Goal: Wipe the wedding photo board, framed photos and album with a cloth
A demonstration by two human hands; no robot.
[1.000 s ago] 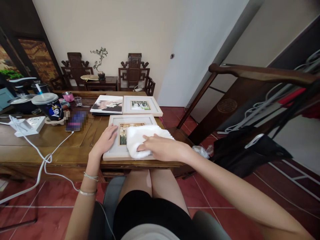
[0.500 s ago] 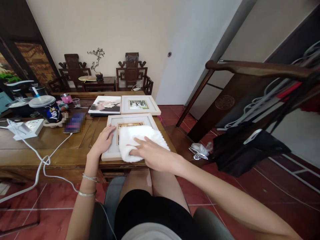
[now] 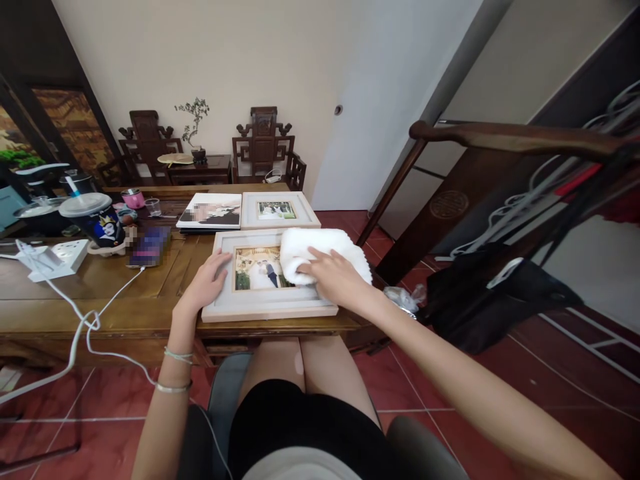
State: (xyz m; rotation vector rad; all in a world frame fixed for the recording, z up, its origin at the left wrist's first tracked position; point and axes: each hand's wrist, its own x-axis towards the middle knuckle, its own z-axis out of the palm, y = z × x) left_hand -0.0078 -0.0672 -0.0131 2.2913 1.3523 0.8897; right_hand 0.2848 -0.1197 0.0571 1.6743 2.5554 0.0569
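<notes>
Head view: towel (image 3: 320, 248) under right hand (image 3: 334, 277).

White fluffy cloth (image 3: 320, 250), pale cream frame (image 3: 265, 303) (green-toned photo inside), brown wooden table (image 3: 125, 300), red floor tiles (image 3: 425, 373)

Brown wooden table (image 3: 150, 293), loaded. Pale picture frame (image 3: 265, 308) at the near edge; second frame (image 3: 278, 211) and photo album (image 3: 210, 211) at twelve o'clock; lidded cup (image 3: 95, 217), white power strip (image 3: 53, 257) out at nine.
</notes>
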